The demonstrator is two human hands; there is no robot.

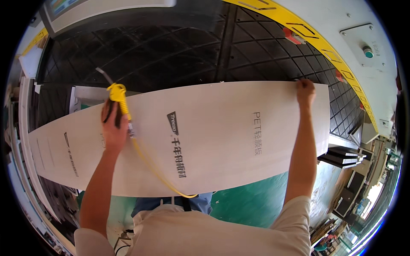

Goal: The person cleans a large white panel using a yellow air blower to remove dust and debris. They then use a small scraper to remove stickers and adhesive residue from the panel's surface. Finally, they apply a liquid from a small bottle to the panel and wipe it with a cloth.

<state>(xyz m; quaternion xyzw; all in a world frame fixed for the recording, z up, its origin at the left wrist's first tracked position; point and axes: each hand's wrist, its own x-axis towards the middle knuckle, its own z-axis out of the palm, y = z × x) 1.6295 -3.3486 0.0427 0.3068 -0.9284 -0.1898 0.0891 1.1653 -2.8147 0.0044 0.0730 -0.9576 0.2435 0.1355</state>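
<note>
l hand (114, 133) w/ airgun (118, 93), r (306, 92) @ board (218, 132)

The board (218, 128) looks smooth and matt, the air gun (117, 92) plastic.

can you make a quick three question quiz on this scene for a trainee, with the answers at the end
1. Which hand holds the yellow air gun?
a) right
b) left
c) neither

2. True or false: the right hand is at the edge of the pale board closest to the person's body.

3. Fill in the missing colour: the hose joined to the air gun is ____.

Key:
1. b, the left hand
2. False, it is at the far edge, near the board's right end
3. Yellow
</note>
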